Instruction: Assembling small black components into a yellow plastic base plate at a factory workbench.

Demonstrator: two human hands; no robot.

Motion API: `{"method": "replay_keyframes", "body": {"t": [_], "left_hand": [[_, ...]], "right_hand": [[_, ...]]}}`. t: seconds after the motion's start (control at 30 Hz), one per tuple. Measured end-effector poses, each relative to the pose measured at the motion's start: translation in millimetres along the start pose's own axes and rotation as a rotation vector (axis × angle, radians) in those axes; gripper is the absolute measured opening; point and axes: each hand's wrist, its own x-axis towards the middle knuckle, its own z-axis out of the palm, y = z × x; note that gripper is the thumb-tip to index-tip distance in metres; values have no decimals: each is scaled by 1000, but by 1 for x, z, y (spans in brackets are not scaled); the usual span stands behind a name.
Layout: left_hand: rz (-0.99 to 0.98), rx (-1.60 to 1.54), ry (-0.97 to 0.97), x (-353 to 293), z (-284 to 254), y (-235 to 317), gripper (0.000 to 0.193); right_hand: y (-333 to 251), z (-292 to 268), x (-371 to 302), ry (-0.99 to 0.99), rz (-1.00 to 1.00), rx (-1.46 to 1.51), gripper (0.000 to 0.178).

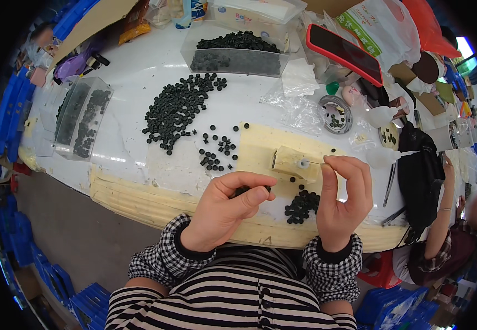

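Amid crumpled film (304, 114) and black pieces (177, 109), left hand (219, 206) half-closed round some, right hand (344, 204) pinched on thin rod (315, 162).

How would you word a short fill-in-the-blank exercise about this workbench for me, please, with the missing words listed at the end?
1. In the left hand, small dark parts show between the thumb and the curled ____.
2. The right hand holds a thin rod between its index finger and its ____.
3. The largest loose pile lies on the ____ side of the yellow block in the picture.
4. The rim of the phone is ____ in colour.

Missing words: fingers; thumb; left; red.
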Motion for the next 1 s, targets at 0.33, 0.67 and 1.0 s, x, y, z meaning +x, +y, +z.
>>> {"method": "replay_keyframes", "body": {"t": [0.33,0.67,1.0], "left_hand": [[156,306,95,0,6,6,27],[284,415,105,3,4,1,20],[385,579,135,3,4,1,14]], "right_hand": [[-14,-5,-13,-46,-42,-46,34],[-24,4,-26,-284,-4,286,35],[-22,7,-27,-259,-32,301,35]]}}
